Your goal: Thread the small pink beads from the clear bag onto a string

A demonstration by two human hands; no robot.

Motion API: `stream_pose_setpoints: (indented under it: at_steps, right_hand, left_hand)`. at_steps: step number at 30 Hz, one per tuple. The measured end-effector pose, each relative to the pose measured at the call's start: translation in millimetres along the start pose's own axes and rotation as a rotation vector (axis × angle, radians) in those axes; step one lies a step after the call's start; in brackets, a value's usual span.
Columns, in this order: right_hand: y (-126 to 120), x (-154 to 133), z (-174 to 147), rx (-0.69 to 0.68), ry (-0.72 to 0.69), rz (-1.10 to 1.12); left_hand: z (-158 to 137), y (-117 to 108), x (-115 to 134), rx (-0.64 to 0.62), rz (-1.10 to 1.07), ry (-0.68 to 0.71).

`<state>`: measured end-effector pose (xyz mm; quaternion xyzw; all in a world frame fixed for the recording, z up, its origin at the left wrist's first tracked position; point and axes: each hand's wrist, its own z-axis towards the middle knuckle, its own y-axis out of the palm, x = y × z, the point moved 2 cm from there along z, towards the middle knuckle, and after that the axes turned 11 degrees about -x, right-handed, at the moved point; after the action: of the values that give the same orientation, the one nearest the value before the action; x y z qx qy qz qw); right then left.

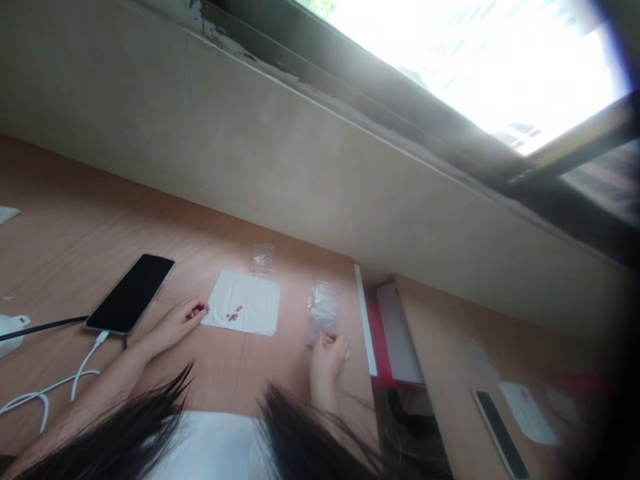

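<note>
A white cloth or tissue (251,287) lies flat on the wooden table, with several tiny red and dark pieces (234,313) near its lower middle. At the cloth's left edge rests my left hand (190,313), its fingers curled together; whatever they may hold is too small to make out. My right hand (329,353) pinches the near end of a clear plastic bag (316,335), at the bottom of a pile of clear plastic bags (326,303). Behind the cloth lies a small clear zip bag (263,257).
A black phone (131,293) with a white cable (83,363) plugged in lies at left. A wall (250,153) and a bright window (475,60) stand behind. Past the table's right edge are a gap, a red item (379,340) and a second table (450,333) with another phone (501,435).
</note>
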<state>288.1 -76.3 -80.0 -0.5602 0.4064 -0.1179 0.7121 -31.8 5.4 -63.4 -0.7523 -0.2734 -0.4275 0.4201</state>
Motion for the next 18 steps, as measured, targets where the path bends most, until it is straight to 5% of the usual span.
stream_pose_setpoints:
  at_steps: [4, 11, 15, 18]
  right_hand:
    - [18.8, 4.7, -5.5, -0.156, -0.035, 0.072]
    - [29.2, 4.7, 18.3, -0.112, -0.151, 0.111]
    - [28.0, -29.0, 25.8, -0.114, -0.103, 0.147]
    - [42.5, -74.9, 29.4, -0.231, -0.245, 0.189]
  left_hand:
    - [-2.3, 1.0, 1.2, 0.015, 0.030, 0.012]
    - [-2.3, 5.5, -0.4, 0.048, 0.040, 0.059]
    - [-1.3, 6.5, -2.7, 0.069, 0.010, 0.038]
    - [1.8, 9.7, -7.2, 0.089, 0.004, 0.056]
